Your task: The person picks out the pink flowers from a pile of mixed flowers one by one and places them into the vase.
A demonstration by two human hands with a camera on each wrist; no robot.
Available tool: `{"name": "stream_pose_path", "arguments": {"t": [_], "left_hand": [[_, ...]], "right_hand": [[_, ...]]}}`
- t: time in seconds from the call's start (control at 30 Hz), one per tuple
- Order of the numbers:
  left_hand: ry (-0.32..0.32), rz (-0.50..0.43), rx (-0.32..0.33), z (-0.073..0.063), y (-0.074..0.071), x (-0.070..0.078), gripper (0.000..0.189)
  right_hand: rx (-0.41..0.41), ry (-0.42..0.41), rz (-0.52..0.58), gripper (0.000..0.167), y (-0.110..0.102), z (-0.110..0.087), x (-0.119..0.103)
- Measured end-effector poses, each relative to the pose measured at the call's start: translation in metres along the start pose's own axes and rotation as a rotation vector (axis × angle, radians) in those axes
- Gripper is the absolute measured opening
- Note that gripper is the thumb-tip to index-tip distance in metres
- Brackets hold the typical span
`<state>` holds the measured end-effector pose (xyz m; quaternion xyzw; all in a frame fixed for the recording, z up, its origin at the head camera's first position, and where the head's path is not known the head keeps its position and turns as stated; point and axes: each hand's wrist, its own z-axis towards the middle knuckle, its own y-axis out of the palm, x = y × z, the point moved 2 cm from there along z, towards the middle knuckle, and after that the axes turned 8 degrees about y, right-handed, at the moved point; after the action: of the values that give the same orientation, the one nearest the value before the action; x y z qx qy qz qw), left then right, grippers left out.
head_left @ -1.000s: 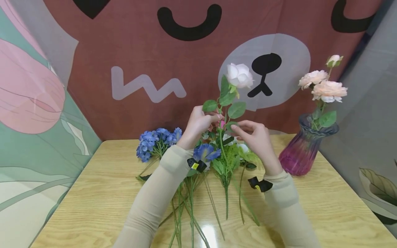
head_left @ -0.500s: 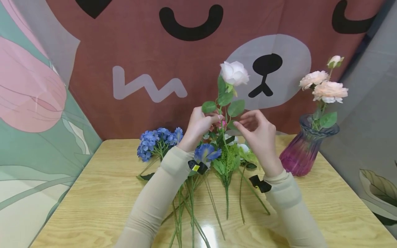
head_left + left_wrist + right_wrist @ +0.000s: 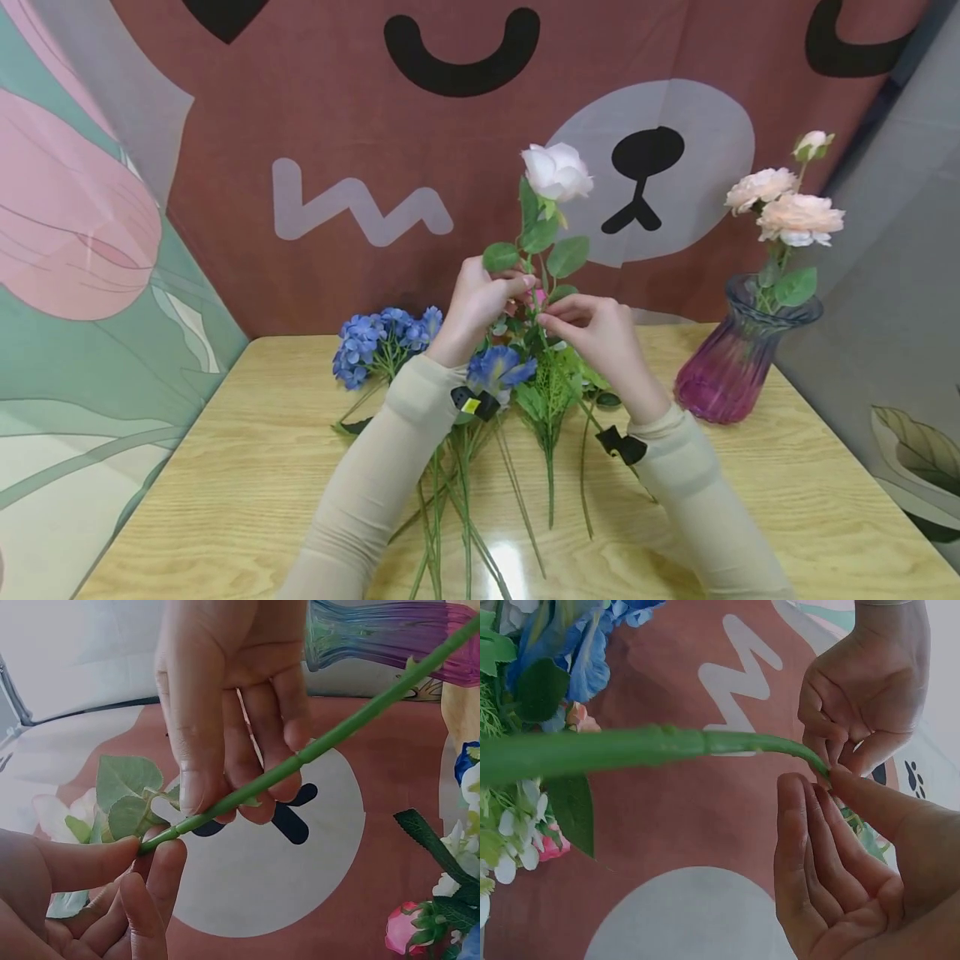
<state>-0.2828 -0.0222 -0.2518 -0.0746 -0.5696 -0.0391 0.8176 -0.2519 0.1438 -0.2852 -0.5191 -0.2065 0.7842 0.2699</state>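
A white rose (image 3: 558, 172) on a long green stem (image 3: 337, 735) stands upright in the middle of the head view. My left hand (image 3: 483, 300) pinches the stem under the upper leaves between thumb and finger. Just below, my right hand (image 3: 603, 337) pinches the same stem, thumb on one side and fingers on the other. In the right wrist view the thick stem (image 3: 592, 754) runs from the left edge and bends into the fingertips of my right hand (image 3: 847, 862), with my left hand (image 3: 870, 697) beyond.
A blue-to-pink glass vase (image 3: 723, 367) at the right holds peach flowers (image 3: 798, 221). Blue hydrangeas (image 3: 363, 346), a blue iris (image 3: 498, 369) and green sprigs (image 3: 551, 396) lie on the wooden table (image 3: 247, 467), stems toward the front. A patterned cloth (image 3: 337, 108) hangs behind.
My right hand has moved off a lower leaf, leftward and down, and now pinches the stem. The rose head has shifted slightly left; my left hand keeps its hold.
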Motion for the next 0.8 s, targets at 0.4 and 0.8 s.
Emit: {"name": "stream_pose_path", "arguments": {"t": [0.4,0.8], "left_hand": [[0.023,-0.017,0.002,-0.0023,-0.0039,-0.0040,0.014],[0.031,0.003,0.001,-0.0035,-0.0044,-0.0032,0.020]], "right_hand": [[-0.070,0.041,0.087,0.025,0.0055,0.0010,0.0049],[-0.047,0.039,0.118,0.023,0.0082,0.0012,0.0018]]}}
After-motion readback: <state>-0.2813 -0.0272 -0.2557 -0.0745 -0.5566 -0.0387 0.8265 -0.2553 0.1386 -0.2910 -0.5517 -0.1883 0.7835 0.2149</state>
